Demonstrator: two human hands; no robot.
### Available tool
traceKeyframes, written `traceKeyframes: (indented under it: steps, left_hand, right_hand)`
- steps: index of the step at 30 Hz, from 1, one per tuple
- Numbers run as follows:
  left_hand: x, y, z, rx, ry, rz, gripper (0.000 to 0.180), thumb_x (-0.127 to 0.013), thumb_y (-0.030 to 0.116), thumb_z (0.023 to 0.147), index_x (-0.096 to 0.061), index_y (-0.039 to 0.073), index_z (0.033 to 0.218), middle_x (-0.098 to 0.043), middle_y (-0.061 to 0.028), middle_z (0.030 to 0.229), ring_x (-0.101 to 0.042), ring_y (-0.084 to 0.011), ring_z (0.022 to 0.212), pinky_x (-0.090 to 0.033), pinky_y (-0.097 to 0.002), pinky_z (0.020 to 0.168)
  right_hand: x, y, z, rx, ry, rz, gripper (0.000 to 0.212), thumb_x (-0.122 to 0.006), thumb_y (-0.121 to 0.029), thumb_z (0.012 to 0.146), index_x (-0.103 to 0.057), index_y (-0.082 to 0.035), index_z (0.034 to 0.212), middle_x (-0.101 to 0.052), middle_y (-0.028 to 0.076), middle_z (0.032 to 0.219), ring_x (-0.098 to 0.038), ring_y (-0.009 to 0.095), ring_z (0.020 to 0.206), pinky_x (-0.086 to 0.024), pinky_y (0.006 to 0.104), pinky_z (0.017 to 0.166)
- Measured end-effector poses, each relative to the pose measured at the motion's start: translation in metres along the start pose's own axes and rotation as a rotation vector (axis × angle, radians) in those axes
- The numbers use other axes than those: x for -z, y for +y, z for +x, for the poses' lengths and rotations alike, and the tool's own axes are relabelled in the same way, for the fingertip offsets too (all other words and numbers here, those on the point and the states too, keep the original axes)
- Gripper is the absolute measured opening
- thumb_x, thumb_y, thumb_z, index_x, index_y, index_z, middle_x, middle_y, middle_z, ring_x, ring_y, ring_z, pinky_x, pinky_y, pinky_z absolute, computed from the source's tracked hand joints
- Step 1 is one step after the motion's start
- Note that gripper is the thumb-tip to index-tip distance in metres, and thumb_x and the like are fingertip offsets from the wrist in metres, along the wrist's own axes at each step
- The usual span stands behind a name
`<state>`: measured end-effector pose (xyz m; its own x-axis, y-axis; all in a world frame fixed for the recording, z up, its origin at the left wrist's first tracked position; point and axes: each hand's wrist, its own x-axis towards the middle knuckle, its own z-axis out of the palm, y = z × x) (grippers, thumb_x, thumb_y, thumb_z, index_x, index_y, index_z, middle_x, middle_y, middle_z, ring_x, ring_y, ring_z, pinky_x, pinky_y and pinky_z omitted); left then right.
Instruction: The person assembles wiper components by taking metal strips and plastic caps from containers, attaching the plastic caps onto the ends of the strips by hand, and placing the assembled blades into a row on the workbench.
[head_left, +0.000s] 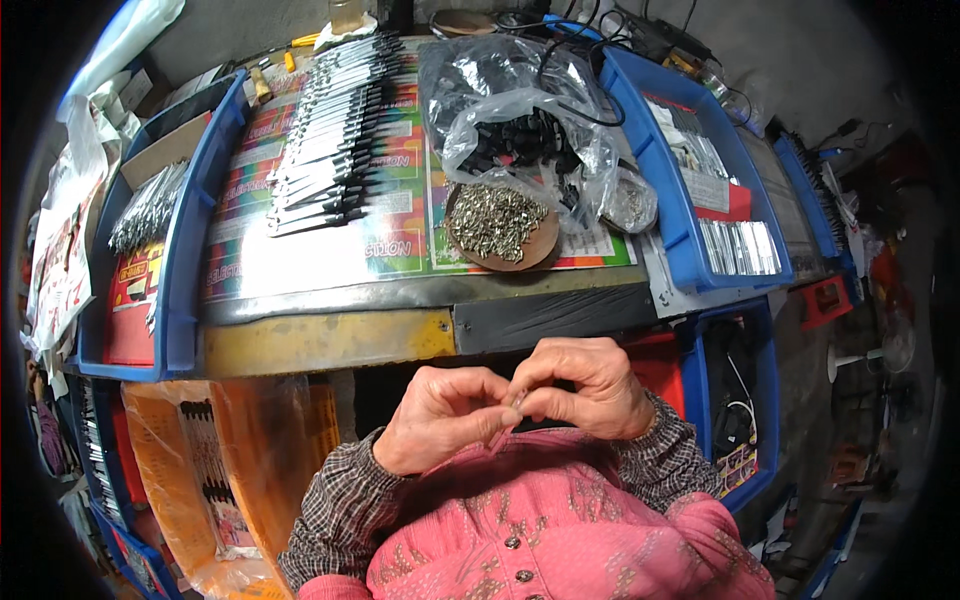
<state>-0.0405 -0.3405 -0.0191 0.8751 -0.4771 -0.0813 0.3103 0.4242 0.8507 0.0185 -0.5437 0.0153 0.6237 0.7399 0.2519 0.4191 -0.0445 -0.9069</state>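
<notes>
The worktop edge runs close ahead, leaving little open room there. Left hand and right hand meet, pinching a tiny, indistinct piece between them.

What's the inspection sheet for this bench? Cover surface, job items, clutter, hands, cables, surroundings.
Surface: colourful printed sheets cover the worktop.
Job items: tiny pale piece at the fingertips, too small to identify; slim silver-and-black rods in a long row; round brown dish holding small shiny metal pieces.
Clutter: crumpled clear plastic bag with black parts, behind the dish.
Hands: left hand and right hand meet in a pinch, in front of the bench edge.
Cables: black cable looping over the bag.
Surroundings: blue plastic trays both sides; orange plastic crate lower left.
</notes>
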Motion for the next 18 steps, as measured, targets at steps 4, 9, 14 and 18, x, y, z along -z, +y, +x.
traceKeyframes:
  steps: [4, 9, 14, 18]
  left_hand:
    - [0.002, 0.001, 0.001, -0.018, -0.004, 0.052, 0.010, -0.064, -0.001, 0.090, -0.064, -0.006, 0.098, -0.063, -0.0043, 0.082, -0.057, -0.0070, 0.069, -0.047, -0.0216, 0.061]
    - [-0.013, 0.003, 0.011, -0.401, 0.301, 0.685, 0.013, -0.070, 0.002, 0.085, -0.064, -0.004, 0.095, -0.067, -0.0053, 0.083, -0.063, -0.0083, 0.075, -0.051, -0.0228, 0.068]
    - [-0.021, -0.010, 0.018, -0.467, 0.476, 0.743, 0.021, -0.073, 0.002, 0.078, -0.064, 0.001, 0.097, -0.067, -0.0107, 0.080, -0.068, -0.0182, 0.071, -0.053, -0.0277, 0.063]
    - [-0.018, -0.010, 0.019, -0.538, 0.525, 0.888, 0.021, -0.072, -0.001, 0.076, -0.064, 0.002, 0.096, -0.065, -0.0115, 0.078, -0.065, -0.0231, 0.067, -0.051, -0.0308, 0.059]
  right_hand:
    - [-0.003, -0.003, -0.001, -0.092, 0.012, 0.145, 0.007, -0.066, -0.002, 0.087, -0.064, 0.002, 0.093, -0.063, 0.006, 0.082, -0.061, 0.010, 0.063, -0.050, 0.0228, 0.056]
    - [-0.009, 0.009, -0.001, -0.073, 0.229, 0.126, 0.007, -0.065, 0.000, 0.088, -0.063, 0.003, 0.094, -0.062, 0.006, 0.084, -0.062, 0.009, 0.065, -0.050, 0.0224, 0.056]
    - [-0.016, 0.016, 0.004, -0.035, 0.356, 0.036, 0.008, -0.066, 0.000, 0.087, -0.063, 0.002, 0.094, -0.062, 0.005, 0.084, -0.062, 0.008, 0.067, -0.050, 0.0218, 0.057]
    - [-0.017, 0.018, 0.008, -0.025, 0.357, -0.030, 0.013, -0.071, -0.002, 0.083, -0.064, 0.003, 0.093, -0.063, 0.008, 0.083, -0.063, 0.010, 0.065, -0.051, 0.0221, 0.057]
